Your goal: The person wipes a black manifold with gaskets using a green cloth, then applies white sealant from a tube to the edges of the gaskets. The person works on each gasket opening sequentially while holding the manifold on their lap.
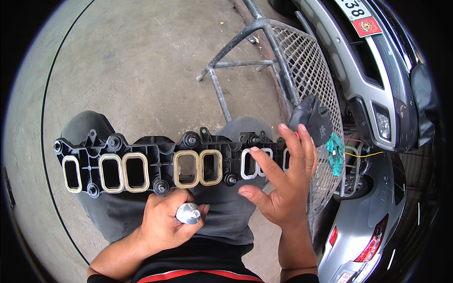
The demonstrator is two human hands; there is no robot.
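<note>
A long black intake manifold [159,153] lies across my lap with its row of oval ports facing up. Cream-coloured gaskets [186,183] rim the ports on the left and in the middle, while those near the right end have whitish rims [245,164]. Just below the manifold's middle, my left hand [163,224] is closed around a silver, round-ended tube [188,213]; the rest of it is hidden. My right hand [285,188] hovers over the right end with fingers spread, holding nothing visible. Its index fingertip is at a whitish-rimmed port; contact cannot be made out.
To the right stands a grey metal frame with mesh [304,56]. On it lie a black glove [309,118] and a teal cloth [335,155]. A grey vehicle's bumper [349,61] is beyond, and a silver car [354,226] stands at lower right. The floor [141,61] is concrete.
</note>
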